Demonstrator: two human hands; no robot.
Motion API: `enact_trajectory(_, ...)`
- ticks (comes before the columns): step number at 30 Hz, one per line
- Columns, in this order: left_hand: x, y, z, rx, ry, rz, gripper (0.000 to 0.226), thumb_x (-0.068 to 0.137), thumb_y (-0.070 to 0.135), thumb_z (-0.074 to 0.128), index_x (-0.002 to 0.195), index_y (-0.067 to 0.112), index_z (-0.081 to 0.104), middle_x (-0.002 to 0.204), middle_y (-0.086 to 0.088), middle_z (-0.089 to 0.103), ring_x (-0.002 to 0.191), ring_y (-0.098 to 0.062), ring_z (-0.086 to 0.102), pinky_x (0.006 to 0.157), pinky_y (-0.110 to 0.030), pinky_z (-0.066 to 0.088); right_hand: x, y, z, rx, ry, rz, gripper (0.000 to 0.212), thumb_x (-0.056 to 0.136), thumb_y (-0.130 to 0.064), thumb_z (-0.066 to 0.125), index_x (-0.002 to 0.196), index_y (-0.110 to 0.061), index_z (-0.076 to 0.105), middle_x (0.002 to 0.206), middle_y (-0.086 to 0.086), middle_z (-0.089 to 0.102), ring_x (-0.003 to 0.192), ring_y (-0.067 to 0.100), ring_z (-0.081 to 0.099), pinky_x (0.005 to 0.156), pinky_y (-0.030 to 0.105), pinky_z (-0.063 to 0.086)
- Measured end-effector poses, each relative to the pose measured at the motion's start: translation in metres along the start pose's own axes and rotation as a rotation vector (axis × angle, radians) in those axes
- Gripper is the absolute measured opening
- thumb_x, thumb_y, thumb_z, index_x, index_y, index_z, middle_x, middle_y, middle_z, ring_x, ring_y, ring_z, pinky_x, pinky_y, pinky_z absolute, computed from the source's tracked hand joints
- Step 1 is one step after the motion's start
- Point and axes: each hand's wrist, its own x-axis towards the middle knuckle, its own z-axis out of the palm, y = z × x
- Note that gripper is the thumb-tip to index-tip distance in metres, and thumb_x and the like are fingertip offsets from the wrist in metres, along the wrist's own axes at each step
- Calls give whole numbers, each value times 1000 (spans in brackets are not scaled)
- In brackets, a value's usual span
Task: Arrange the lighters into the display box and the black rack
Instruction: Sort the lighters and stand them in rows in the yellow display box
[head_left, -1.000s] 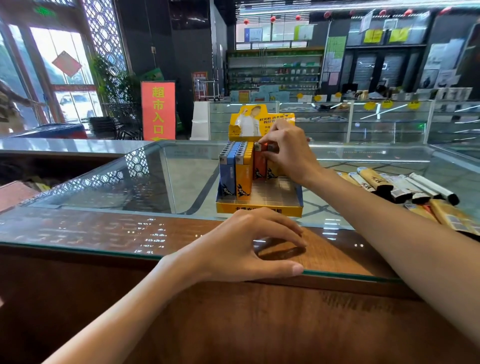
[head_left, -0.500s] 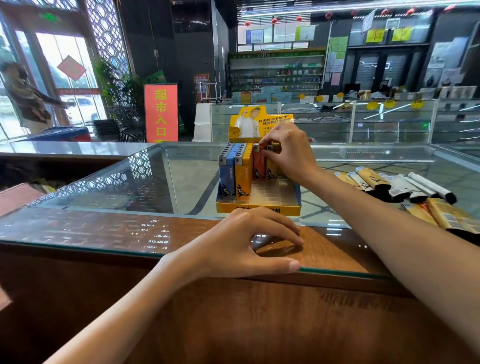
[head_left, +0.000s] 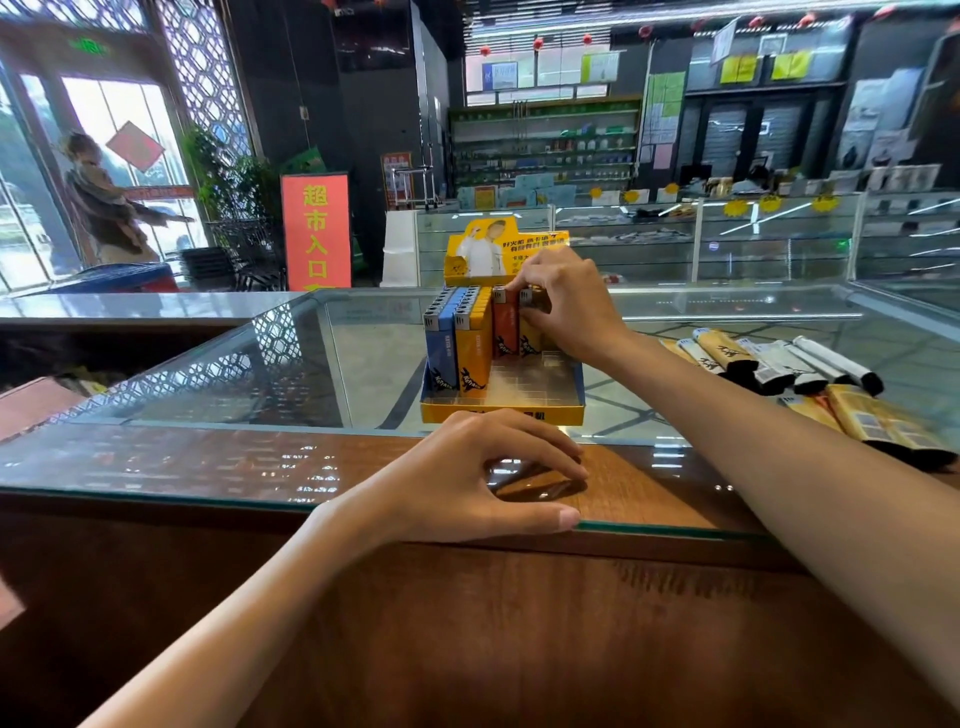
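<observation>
Your right hand (head_left: 566, 306) reaches forward over the yellow display box (head_left: 571, 411), and its fingers pinch the top of a yellow lighter (head_left: 529, 340) that stands in the box just beside an orange lighter (head_left: 505, 327). Your left hand (head_left: 467, 478) rests on the counter (head_left: 208, 457) edge, with its fingers loosely arched and holding nothing.

— Where can hands get into the display box (head_left: 501, 413)?
— Over its low front wall; the front right of the tray is bare. Standing lighters (head_left: 462, 343) fill the left rows, and the tall card (head_left: 498, 252) closes the back.
— The back right?
— Taken. The right hand (head_left: 569, 306) grips a lighter (head_left: 529, 340) there, and its forearm crosses the right side.
— Around the box?
— The left hand (head_left: 467, 483) rests on the counter (head_left: 208, 457) just in front. Loose lighters (head_left: 779, 364) lie to the right. The glass on the left is open.
</observation>
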Motion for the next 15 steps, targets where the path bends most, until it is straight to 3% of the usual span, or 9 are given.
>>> enact_trajectory(4, 1, -1, 1, 0, 12, 1, 32, 79, 34, 72, 109, 22, 71, 119, 11, 63, 113, 1, 55, 91, -21, 48, -3, -2, -8, -21, -71, -12, 30, 90, -15, 56, 119, -16, 64, 122, 4, 60, 119, 24, 45, 92, 38, 33)
enact_trajectory(7, 1, -2, 1, -18, 5, -10, 33, 78, 38, 71, 109, 25, 71, 120, 15, 62, 114, 2, 54, 93, -23, 48, -8, 2, -30, 13, -68, 54, 30, 91, -19, 57, 120, -11, 62, 120, 9, 61, 113, 25, 52, 96, 41, 40)
enact_trajectory(9, 1, -4, 1, -40, -2, -11, 36, 77, 41, 69, 110, 26, 70, 121, 16, 61, 113, 4, 54, 91, -22, 49, -15, 18, -57, 49, 28, 208, 21, 92, -19, 58, 106, -5, 66, 104, 13, 66, 92, 24, 60, 84, 41, 49)
enact_trajectory(11, 2, -6, 1, -61, -11, -10, 38, 76, 43, 68, 110, 26, 70, 121, 17, 61, 113, 4, 54, 90, -21, 50, -26, 45, -89, -47, 24, 419, 26, 92, -27, 57, 85, -4, 66, 82, 12, 64, 73, 24, 56, 67, 34, 46)
enact_trajectory(13, 3, -8, 1, -82, -19, -6, 39, 75, 44, 68, 110, 26, 71, 120, 18, 61, 113, 3, 54, 89, -19, 50, -41, 61, -112, -185, -116, 613, 49, 91, -46, 54, 66, -4, 55, 68, 11, 54, 65, 26, 49, 62, 33, 38)
enact_trajectory(15, 4, -8, 1, -94, -18, 2, 38, 74, 44, 69, 108, 26, 72, 118, 17, 61, 112, 3, 55, 88, -17, 50, -52, 64, -116, -293, -279, 680, 63, 90, -61, 43, 66, -2, 48, 77, 13, 54, 73, 28, 49, 66, 34, 38)
